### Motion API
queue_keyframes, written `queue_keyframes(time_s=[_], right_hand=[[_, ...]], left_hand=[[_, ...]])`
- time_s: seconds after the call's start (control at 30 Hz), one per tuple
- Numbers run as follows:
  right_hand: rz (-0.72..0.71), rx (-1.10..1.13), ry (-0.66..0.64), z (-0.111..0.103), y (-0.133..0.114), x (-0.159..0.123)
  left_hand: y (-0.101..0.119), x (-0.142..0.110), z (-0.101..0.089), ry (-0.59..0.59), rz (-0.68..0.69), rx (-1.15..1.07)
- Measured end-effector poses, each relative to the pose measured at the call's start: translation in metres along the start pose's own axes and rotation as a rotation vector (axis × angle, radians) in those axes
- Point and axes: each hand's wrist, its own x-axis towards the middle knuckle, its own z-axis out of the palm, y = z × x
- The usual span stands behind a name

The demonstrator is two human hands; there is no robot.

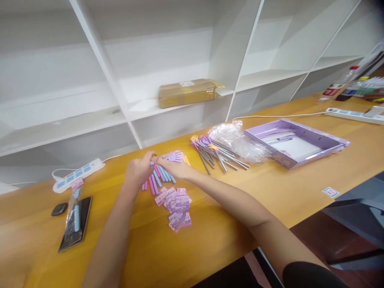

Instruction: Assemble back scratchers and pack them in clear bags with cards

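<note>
My left hand (141, 168) and my right hand (174, 167) meet above a pile of pink, blue and purple handles (156, 181). Both are closed around a purple back scratcher (176, 156), whose hand-shaped head sticks out past my right hand. Its middle is mostly hidden by my fingers. Just below the handles lie overlapping pink and purple printed cards (177, 206). To the right is a heap of metal rods (220, 158) with colourful hand-shaped heads.
A crumpled clear plastic bag (240, 140) touches a purple open box (288, 162). At left, a packaged blue back scratcher (77, 212) rests on a dark tablet-like slab (85, 224), near a power strip (79, 174). A taped carton (187, 94) sits on the white shelf.
</note>
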Motion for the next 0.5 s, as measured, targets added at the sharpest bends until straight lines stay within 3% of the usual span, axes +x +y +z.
queue_keyframes(time_s=[0.27, 0.5], right_hand=[[0.003, 0.02, 0.012, -0.002, -0.005, -0.006], [-0.063, 0.008, 0.061, -0.009, -0.022, -0.014]], left_hand=[[-0.01, -0.001, 0.007, 0.032, 0.043, -0.075], [-0.023, 0.0, 0.011, 0.009, -0.029, -0.116]])
